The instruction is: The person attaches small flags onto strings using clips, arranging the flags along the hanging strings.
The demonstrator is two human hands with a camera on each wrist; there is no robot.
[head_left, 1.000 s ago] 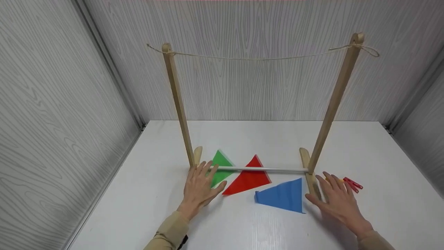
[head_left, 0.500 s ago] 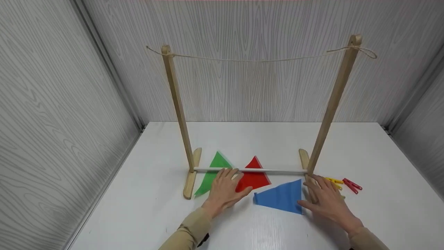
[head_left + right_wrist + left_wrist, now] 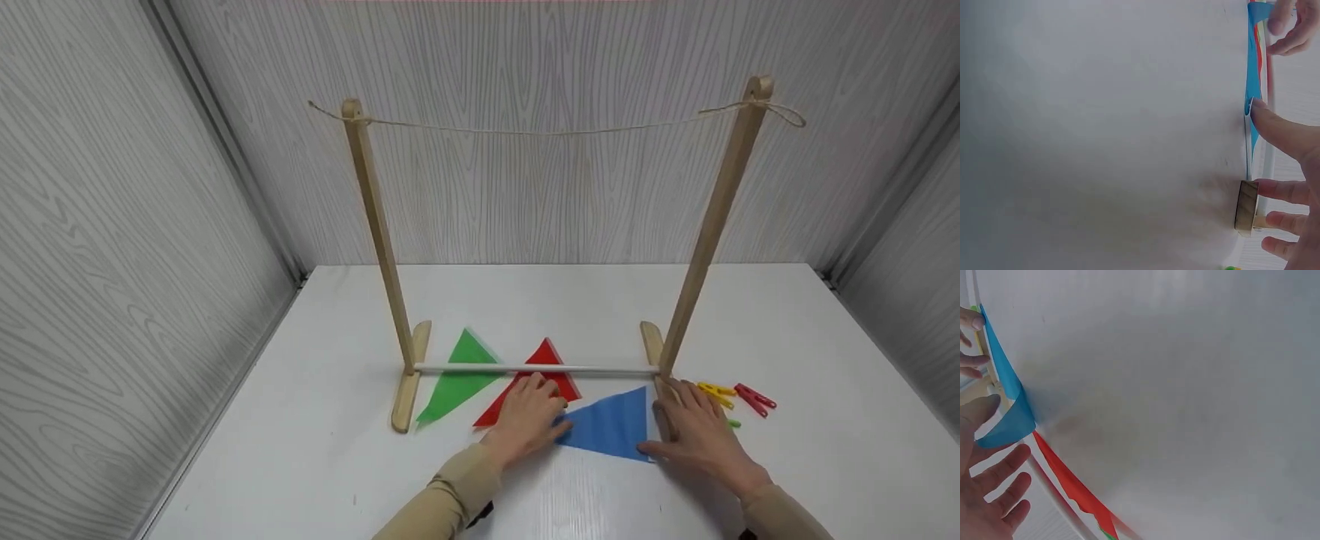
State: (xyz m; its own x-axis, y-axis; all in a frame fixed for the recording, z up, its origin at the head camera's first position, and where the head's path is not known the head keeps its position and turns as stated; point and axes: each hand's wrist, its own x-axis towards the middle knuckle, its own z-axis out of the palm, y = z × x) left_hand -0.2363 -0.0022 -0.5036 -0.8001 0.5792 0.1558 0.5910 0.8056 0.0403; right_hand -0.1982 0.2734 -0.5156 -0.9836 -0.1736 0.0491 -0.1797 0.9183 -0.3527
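3 flags (image 3: 605,429), 3 pegs (image 3: 755,397), 2 hands (image 3: 529,424), 1 stand (image 3: 373,225).

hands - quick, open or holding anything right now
Left hand: open, fingers touching the blue flag at its left end.
Right hand: open, thumb on the blue flag's right corner.

White table (image 3: 300,420) with faint wood grain, wooden stand's two feet (image 3: 409,386) resting on it, green flag (image 3: 457,379), red flag (image 3: 544,367) and blue flag (image 3: 607,427) lying flat between the feet, yellow peg (image 3: 716,391) and red peg (image 3: 756,397) just right of the stand.
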